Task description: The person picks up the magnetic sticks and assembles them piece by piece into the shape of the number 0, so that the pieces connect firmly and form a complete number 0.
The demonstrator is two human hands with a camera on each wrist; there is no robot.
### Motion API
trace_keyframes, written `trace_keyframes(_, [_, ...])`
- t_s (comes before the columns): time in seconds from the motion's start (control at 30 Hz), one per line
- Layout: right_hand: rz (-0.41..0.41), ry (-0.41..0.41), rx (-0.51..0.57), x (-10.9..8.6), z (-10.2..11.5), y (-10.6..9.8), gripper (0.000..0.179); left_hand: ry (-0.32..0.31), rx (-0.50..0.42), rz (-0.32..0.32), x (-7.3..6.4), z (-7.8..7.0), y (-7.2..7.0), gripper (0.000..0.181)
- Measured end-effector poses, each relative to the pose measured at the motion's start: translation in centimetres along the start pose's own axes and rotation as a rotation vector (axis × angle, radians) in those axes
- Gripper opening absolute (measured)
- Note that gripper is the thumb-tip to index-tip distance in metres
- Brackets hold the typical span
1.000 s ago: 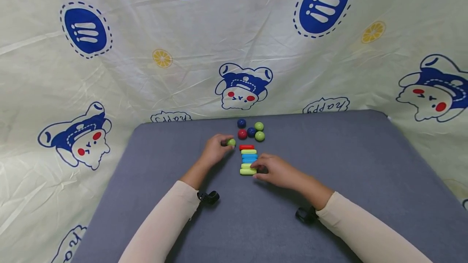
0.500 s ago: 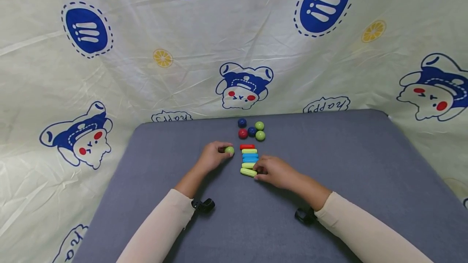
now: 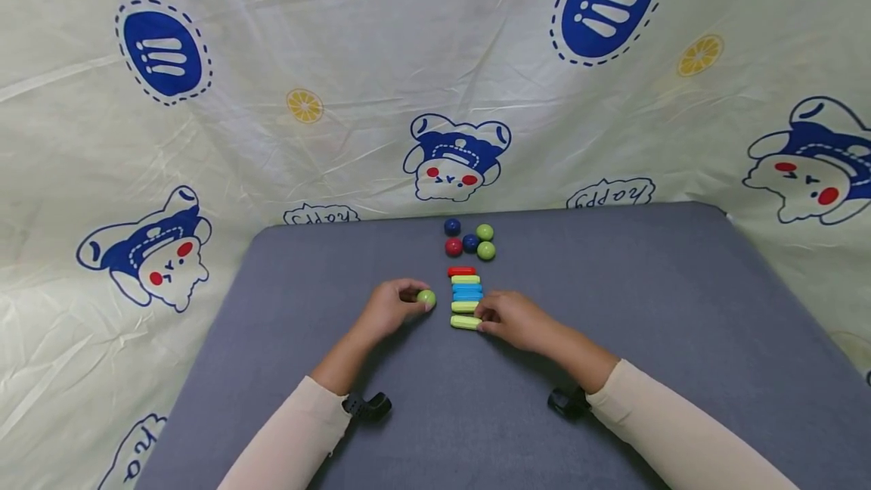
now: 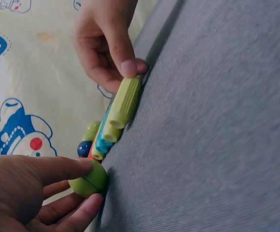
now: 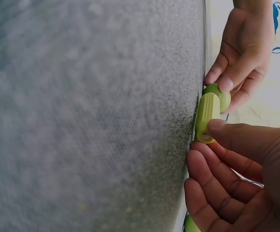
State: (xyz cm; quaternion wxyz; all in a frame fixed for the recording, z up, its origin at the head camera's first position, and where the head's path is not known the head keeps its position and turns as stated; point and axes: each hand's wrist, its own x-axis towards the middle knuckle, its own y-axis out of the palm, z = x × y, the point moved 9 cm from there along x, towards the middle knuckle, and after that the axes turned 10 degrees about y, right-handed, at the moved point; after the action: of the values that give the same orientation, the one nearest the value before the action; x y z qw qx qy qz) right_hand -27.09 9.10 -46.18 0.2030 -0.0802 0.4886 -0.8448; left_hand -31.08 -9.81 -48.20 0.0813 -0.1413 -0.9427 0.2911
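Note:
My left hand (image 3: 386, 311) pinches a green ball (image 4: 92, 181) between thumb and fingers, left of a column of long beads. At the column's near end, my right hand (image 3: 519, 320) holds the right end of a fluted yellow-green tube bead (image 5: 208, 107) between thumb and fingers. A hole shows in that bead's end. Beyond it lie another yellow-green bead (image 3: 463, 307), blue beads (image 3: 466, 292), a yellow-green bead (image 3: 466, 280) and a red bead (image 3: 461, 271), side by side. A narrow gap separates the held bead from the column.
Behind the column sits a loose group of balls: a red ball (image 3: 453, 246), dark blue balls (image 3: 470, 243) and green balls (image 3: 486, 250). All rest on a grey cloth-covered table (image 3: 612, 286). A printed white curtain (image 3: 367, 157) hangs along its far edge.
My left hand has brought the green ball nearer, from beside the red bead to beside the column's near half. The nearest yellow-green bead has tilted, then straightened slightly apart from the column.

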Motion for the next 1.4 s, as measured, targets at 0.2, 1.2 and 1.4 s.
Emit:
trace_keyframes(0.2, [-0.009,-0.013,0.042,-0.3,0.3,-0.4,0.009,0.033,0.048,-0.004,-1.5,-1.3,0.3,0.023])
trace_keyframes(1.2, [0.074,0.109,0.207,-0.3,-1.4,0.4,0.010,0.080,-0.127,0.058,-3.3,-1.9,2.9,0.026])
trace_keyframes(1.4, [0.079,0.118,0.221,-0.4,-1.5,0.5,0.010,0.063,-0.131,0.051,-3.2,-1.7,2.9,0.027])
